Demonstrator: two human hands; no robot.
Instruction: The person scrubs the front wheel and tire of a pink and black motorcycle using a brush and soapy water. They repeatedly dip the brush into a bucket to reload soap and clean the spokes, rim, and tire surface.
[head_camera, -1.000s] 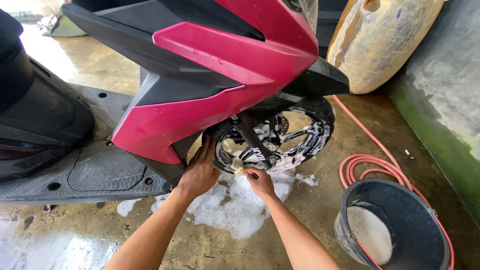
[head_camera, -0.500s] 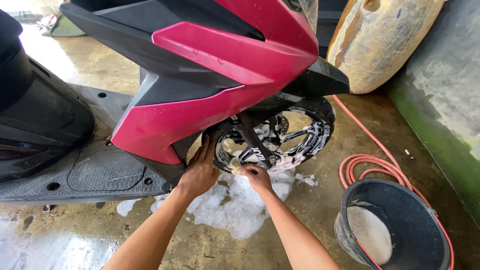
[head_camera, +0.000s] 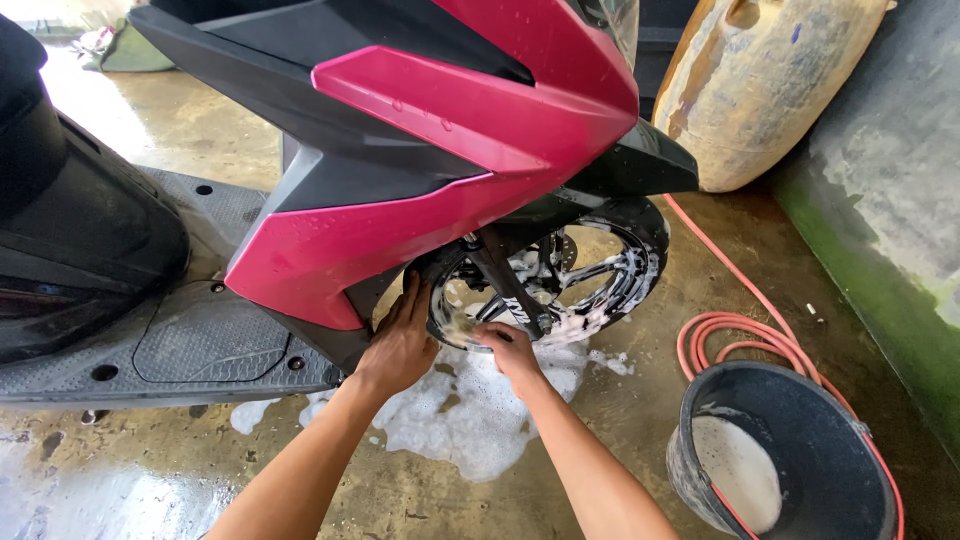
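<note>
Soapy black spoked front wheel (head_camera: 560, 285), frame centre: left hand (head_camera: 400, 345) lies flat and open on the tyre to brace, right hand (head_camera: 510, 350) clenched around something at the rim, can't tell what.

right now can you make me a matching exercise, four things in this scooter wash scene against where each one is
Things:
1. left hand
2. right hand
3. bucket
4. hose

Places:
A. coiled on the wet floor beside the bucket
B. flat against the tyre's rear edge
C. low on the soapy front wheel, by the spokes
D. bottom right, with soapy water inside

Pairs: 1-B, 2-C, 3-D, 4-A
</note>
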